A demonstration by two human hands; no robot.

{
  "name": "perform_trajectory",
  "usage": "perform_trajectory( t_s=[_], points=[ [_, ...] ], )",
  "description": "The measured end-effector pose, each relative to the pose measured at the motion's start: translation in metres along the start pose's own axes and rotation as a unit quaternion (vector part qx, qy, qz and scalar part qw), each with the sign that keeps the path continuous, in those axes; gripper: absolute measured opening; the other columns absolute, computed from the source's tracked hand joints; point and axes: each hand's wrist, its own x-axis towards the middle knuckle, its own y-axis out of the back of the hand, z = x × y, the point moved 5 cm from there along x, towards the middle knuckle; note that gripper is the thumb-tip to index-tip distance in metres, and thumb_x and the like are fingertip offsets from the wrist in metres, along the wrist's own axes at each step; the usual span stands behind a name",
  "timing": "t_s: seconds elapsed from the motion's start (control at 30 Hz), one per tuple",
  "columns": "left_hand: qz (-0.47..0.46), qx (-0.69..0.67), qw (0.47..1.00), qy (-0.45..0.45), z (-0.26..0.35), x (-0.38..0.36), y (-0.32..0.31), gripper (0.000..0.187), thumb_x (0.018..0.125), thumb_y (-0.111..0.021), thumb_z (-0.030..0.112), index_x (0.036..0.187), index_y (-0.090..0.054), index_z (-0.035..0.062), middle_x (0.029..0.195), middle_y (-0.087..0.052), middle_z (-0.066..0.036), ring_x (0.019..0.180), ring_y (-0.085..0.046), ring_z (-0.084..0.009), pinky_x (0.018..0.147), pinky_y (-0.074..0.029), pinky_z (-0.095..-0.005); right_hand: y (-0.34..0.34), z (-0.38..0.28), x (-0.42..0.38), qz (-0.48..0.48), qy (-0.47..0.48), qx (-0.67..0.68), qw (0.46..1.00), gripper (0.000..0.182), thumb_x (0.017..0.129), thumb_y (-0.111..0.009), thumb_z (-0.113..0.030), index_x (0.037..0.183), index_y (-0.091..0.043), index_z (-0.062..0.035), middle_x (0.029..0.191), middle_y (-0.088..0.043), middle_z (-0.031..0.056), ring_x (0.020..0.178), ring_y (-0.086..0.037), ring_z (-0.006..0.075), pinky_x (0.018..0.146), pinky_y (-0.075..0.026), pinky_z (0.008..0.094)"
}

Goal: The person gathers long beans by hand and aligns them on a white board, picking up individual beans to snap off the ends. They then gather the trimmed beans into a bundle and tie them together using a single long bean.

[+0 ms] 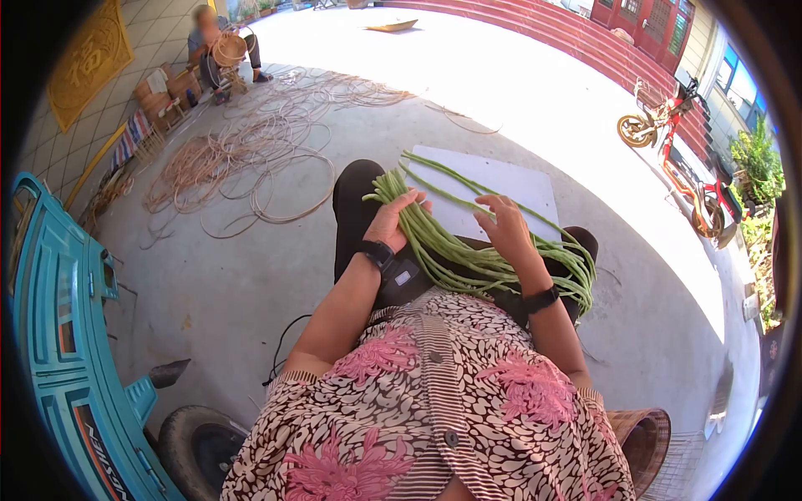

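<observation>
A thick bundle of long green beans (443,246) lies across my lap, its ends gathered at the left and its tails bending down at the right. My left hand (396,221) is wrapped round the bundle near those gathered ends. Over the middle of the beans is my right hand (506,227), its fingers a little bent and apart, with nothing visible between them. A few loose bean strands stretch over a pale board (530,188) just beyond my knees, passing close to the right fingertips.
Coiled cane strips (242,159) spread over the floor at left. Another person (219,50) sits behind them with a basket. A teal vehicle (67,334) stands close on my left, a wicker basket (656,442) at my right. A red two-wheeler (672,159) is parked far right.
</observation>
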Motion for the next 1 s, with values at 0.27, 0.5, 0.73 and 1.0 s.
perform_trajectory(
  t_s=[0.27,0.5,0.73,1.0],
  points=[
    [0.007,0.016,1.0,0.012,-0.004,0.003,0.005,0.034,0.091,-0.063,0.013,0.117,-0.044,0.002,0.122,-0.057,-0.02,0.116,-0.056,-0.0335,0.095,-0.05,-0.0481,-0.038,0.02,0.013,-0.032,-0.006,-0.144,0.989,0.025,0.08,-0.064,-0.021,0.103,-0.064,-0.0101,0.099,-0.063,0.0109,0.102,-0.057,0.0325,0.086,-0.045,0.0442],
    [-0.01,0.032,0.999,0.024,-0.003,-0.002,-0.003,0.039,0.094,-0.058,0.017,0.125,-0.042,-0.0015,0.129,-0.054,-0.019,0.121,-0.052,-0.0321,0.097,-0.048,-0.0465,-0.032,0.02,0.003,-0.032,-0.153,0.263,0.952,0.015,0.089,-0.063,-0.017,0.097,-0.062,-0.0045,0.081,-0.061,0.0029,0.07,-0.06,0.0126,0.065,-0.047,0.0259],
    [-0.057,0.013,0.998,0.003,-0.001,0.002,-0.004,0.041,0.095,-0.056,0.016,0.13,-0.041,0.0004,0.134,-0.051,-0.016,0.123,-0.051,-0.0307,0.101,-0.046,-0.0457,-0.023,0.017,-0.021,-0.152,-0.116,0.36,0.913,0.011,0.09,-0.063,-0.012,0.096,-0.062,-0.0032,0.082,-0.06,-0.0043,0.07,-0.054,0.0037,0.065,-0.045,0.0206],
    [-0.014,0.009,1.0,-0.021,0.004,-0.01,-0.013,0.038,0.092,-0.058,0.012,0.128,-0.046,0.0036,0.125,-0.054,-0.013,0.116,-0.054,-0.0319,0.095,-0.048,-0.048,-0.018,0.007,-0.029,-0.192,-0.096,0.265,0.94,0.01,0.089,-0.063,-0.009,0.097,-0.063,-0.0019,0.079,-0.058,-0.0053,0.073,-0.052,0.0026,0.066,-0.044,0.02]
  ],
)
